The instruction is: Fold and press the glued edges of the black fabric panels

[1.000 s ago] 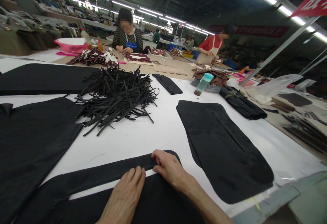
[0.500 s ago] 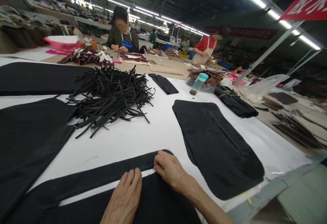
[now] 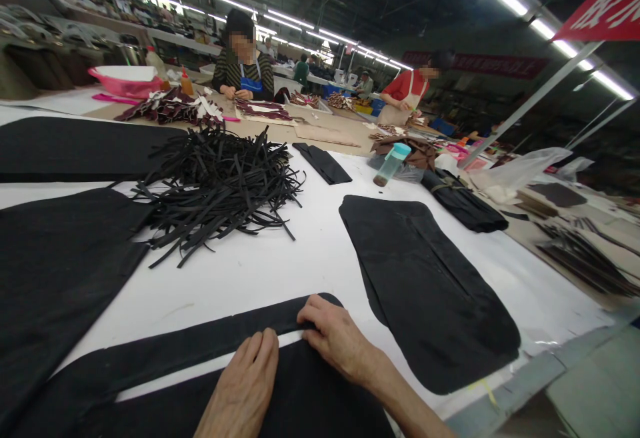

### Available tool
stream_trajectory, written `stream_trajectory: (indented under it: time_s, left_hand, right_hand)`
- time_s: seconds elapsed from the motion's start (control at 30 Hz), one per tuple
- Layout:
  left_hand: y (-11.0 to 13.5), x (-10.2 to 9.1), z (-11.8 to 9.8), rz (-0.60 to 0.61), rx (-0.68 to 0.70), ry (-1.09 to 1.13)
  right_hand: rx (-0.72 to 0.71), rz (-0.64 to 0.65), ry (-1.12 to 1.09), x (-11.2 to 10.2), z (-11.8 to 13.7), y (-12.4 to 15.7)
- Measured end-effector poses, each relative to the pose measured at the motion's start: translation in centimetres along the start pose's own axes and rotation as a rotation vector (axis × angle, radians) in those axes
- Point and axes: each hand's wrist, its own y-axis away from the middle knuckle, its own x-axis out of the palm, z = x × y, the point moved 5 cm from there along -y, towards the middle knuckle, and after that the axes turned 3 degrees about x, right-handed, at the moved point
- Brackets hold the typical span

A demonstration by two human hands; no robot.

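A black fabric panel (image 3: 200, 338) with a long narrow slot lies at the near edge of the white tabletop, and white shows through the slot. My left hand (image 3: 245, 375) rests flat on the panel just below the slot, its fingers side by side and the fingertips at the slot's lower edge; the thumb is hidden. At the slot's right end, my right hand (image 3: 335, 335) has its fingers bent and closed on the fabric edge, thumb below and forefinger above. To the right lies a stack of black panels (image 3: 425, 285) with a similar slit.
A heap of black strips (image 3: 225, 185) lies beyond my hands. Large black pieces (image 3: 60, 251) cover the left side. A bottle with a turquoise lid (image 3: 393, 165) and a tied black bundle (image 3: 463, 201) stand farther back. Two co-workers sit or stand across the table.
My right hand has shifted slightly left along the slot, and its thumb and forefinger now show a little apart. My left hand stays in place.
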Motion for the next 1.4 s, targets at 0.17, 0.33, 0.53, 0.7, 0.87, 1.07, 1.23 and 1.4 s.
stream_trajectory:
  time_s: [0.17,0.33,0.53,0.7,0.87,1.07,1.23,1.4]
  left_hand:
    - [0.0,0.0,0.1,0.023,-0.041,0.018]
    - [0.2,0.5,0.2,0.013,-0.028,0.045]
    - [0.2,0.5,0.2,-0.026,-0.017,0.027]
    - [0.0,0.1,0.2,-0.053,-0.006,0.02]
    - [0.3,0.3,0.1,-0.028,-0.005,0.026]
    - [0.5,0.8,0.1,-0.036,-0.002,0.045]
    - [0.3,0.4,0.1,-0.021,0.009,0.051]
    - [0.4,0.5,0.1,-0.013,-0.005,0.054]
  right_hand:
    - [-0.039,-0.044,0.136,0.9,-0.3,-0.4]
    - [-0.038,-0.039,0.144,1.2,-0.5,-0.3]
    - [0.026,-0.05,0.148,0.8,-0.2,-0.4]
    - [0.087,-0.069,0.176,0.9,0.2,-0.6]
    - [0.104,-0.081,0.156,0.9,0.2,-0.5]
    - [0.127,-0.041,-0.047,0.0,-0.5,-0.1]
    - [0.112,0.015,-0.046,0.2,-0.7,-0.3]
    - [0.095,-0.008,-0.041,0.4,-0.8,-0.4]
